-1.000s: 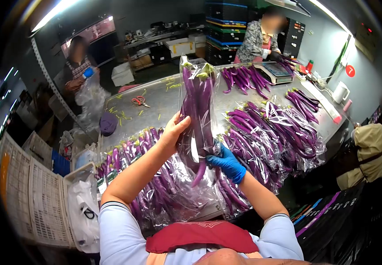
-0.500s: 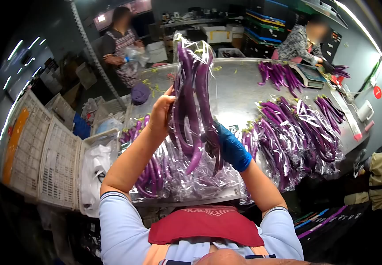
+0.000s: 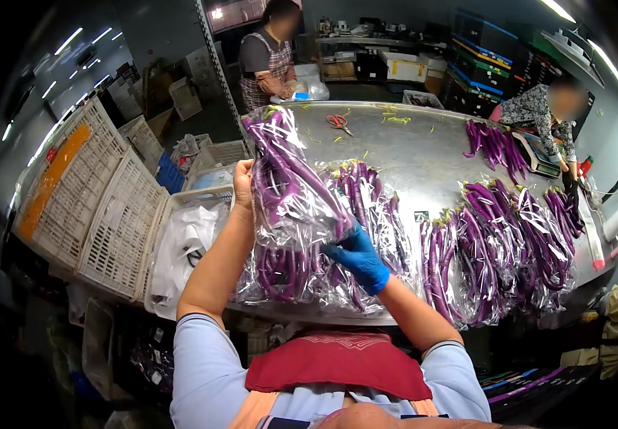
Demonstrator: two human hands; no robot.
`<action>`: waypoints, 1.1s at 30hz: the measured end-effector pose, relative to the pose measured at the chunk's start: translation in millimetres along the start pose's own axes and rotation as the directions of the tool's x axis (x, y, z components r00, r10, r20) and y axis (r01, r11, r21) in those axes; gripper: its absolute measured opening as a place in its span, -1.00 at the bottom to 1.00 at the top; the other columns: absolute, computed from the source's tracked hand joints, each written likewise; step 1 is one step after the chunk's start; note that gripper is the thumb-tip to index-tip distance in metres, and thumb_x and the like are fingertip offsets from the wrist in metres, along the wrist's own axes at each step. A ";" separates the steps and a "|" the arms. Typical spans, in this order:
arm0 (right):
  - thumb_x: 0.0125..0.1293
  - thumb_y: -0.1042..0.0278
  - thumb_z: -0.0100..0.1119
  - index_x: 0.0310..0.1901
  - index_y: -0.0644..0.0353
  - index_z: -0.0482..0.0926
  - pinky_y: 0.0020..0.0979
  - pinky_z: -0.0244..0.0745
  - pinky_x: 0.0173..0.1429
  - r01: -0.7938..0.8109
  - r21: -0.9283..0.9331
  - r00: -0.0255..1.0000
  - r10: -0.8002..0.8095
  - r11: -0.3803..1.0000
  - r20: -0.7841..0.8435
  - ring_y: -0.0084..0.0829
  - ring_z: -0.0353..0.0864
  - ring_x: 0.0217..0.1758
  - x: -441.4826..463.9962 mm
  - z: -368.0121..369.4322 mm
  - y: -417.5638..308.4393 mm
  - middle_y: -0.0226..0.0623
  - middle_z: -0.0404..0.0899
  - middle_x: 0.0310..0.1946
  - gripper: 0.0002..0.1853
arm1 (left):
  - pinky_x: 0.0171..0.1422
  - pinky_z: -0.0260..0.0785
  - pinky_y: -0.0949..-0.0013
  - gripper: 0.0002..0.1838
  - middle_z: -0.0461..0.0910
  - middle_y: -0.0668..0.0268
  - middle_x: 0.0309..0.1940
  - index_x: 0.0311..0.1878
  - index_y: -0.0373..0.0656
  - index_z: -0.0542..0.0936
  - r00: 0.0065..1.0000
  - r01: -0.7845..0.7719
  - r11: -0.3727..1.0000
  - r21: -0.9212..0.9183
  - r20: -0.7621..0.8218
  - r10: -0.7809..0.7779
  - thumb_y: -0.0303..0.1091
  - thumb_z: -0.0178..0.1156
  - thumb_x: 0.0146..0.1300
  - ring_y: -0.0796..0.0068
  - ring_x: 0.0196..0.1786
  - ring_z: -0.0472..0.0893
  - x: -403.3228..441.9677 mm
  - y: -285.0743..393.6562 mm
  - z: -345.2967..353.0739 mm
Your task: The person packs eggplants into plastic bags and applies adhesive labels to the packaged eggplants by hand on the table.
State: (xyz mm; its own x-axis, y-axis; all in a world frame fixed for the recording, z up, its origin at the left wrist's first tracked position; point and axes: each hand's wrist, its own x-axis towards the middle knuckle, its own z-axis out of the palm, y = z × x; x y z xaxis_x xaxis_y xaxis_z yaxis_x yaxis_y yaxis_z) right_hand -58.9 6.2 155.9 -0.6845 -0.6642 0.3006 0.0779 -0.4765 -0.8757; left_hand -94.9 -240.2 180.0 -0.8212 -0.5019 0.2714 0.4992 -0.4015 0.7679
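Observation:
A clear plastic bag of long purple eggplants (image 3: 287,175) hangs tilted above the near left part of the metal table. My bare left hand (image 3: 244,184) grips its left side, fingers partly hidden behind the bag. Gloved in blue, my right hand (image 3: 359,257) holds the bag's lower right end, with darker fingertips pressed against the plastic. Below and behind the held bag lie more bagged eggplants (image 3: 373,207). Further right is another group of bagged eggplants (image 3: 491,247).
Red scissors (image 3: 339,125) and green trimmings lie on the metal table (image 3: 409,154). White crates (image 3: 116,239) stand left, beside a bin with white bags (image 3: 186,250). One person (image 3: 269,64) stands beyond the table; another (image 3: 545,114) leans near a scale (image 3: 535,154) with loose eggplants.
The view has swung left. Both hands have carried the bagged eggplants leftward across the table, and the bag now leans more. The person at the back left has turned toward the table.

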 end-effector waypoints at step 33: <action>0.18 0.38 0.12 -0.09 0.24 0.47 -0.59 0.35 -0.20 0.111 -0.373 0.985 -0.152 0.921 -0.084 -0.63 0.42 -0.32 61.4 -26.7 -64.9 -0.44 0.49 -0.35 -0.73 | -0.17 0.48 0.29 -0.69 0.52 0.26 -0.34 -0.28 -0.20 0.45 0.839 0.523 0.783 -0.339 0.043 -0.542 -0.13 -0.12 0.20 0.39 -0.29 0.55 81.5 12.5 71.5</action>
State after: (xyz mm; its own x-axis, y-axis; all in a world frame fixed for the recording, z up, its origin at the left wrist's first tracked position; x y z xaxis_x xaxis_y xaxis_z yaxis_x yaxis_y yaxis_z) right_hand -125.3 11.7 221.1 -0.7465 -0.5334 0.3977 -0.2747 -0.2973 -0.9144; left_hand -175.4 -231.4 253.2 -0.9717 -0.1708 -0.1633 0.0551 -0.8358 0.5463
